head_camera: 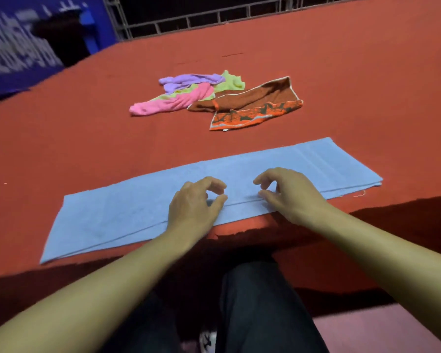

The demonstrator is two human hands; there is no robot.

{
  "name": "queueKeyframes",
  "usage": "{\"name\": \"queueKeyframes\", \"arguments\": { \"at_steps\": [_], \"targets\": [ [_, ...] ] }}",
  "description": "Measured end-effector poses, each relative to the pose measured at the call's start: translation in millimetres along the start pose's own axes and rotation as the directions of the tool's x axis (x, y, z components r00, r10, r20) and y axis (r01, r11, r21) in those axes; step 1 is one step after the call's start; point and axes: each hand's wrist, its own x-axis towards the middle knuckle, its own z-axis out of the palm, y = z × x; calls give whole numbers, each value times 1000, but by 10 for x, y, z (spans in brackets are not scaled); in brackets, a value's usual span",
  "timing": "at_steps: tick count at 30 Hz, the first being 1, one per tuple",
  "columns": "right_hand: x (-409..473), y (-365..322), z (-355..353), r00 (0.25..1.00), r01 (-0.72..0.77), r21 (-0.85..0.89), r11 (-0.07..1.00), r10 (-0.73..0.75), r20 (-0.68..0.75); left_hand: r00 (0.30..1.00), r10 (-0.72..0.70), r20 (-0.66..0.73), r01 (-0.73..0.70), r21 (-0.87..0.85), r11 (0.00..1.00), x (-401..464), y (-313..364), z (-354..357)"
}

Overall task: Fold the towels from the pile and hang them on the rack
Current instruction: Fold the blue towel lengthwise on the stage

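Note:
A light blue towel lies folded lengthwise into a long strip along the near edge of the red table. My left hand and my right hand hover over the strip's middle near its front edge, fingers loosely curled, thumb and fingertips apart, holding nothing. The right thumb touches the towel's fold line. Further back lies the pile: a pink towel, a purple towel, a yellow-green towel and a brown-orange patterned towel.
A metal railing runs along the far side of the table. A blue banner hangs at the far left. My dark trousers show below the table's near edge.

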Motion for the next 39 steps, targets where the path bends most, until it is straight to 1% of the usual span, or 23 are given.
{"name": "queueKeyframes", "arguments": {
  "at_steps": [3,5,14,18,20,23,26,28,33,36,37,39],
  "targets": [
    [-4,-85,131,997,32,-55,998,-28,68,998,-59,-23,60,56,997,-240,-348,-182],
    [-12,-121,170,995,40,-70,997,-33,97,996,-84,3,84,76,994,-347,-481,-249],
    [66,-170,207,995,48,-142,989,-35,93,984,-165,69,158,93,983,-261,-496,-300],
    [106,-152,210,998,2,-57,998,2,70,975,-218,52,216,45,975,-235,-488,-293],
    [126,-154,201,998,-28,-14,1000,29,60,975,-219,46,218,23,976,-219,-480,-292],
    [135,-192,153,999,-32,21,999,31,43,981,-193,24,194,-68,979,-196,-450,-332],
    [67,-222,86,1000,-3,63,998,1,26,992,-128,-3,126,-152,980,-272,-411,-400],
    [-29,-205,68,998,54,28,998,-55,35,997,-79,2,79,-131,988,-372,-403,-411],
    [-265,-129,116,981,194,-46,980,-192,38,999,38,11,-37,-15,999,-573,-456,-323],
    [-330,-126,171,975,217,-131,967,-208,78,994,105,35,-106,36,994,-637,-499,-269],
    [-339,-134,178,975,217,-152,964,-207,80,991,131,26,-132,39,990,-655,-513,-262],
    [-327,-191,174,977,213,-138,967,-208,55,988,152,-25,-152,18,988,-676,-550,-289]
  ]
}}
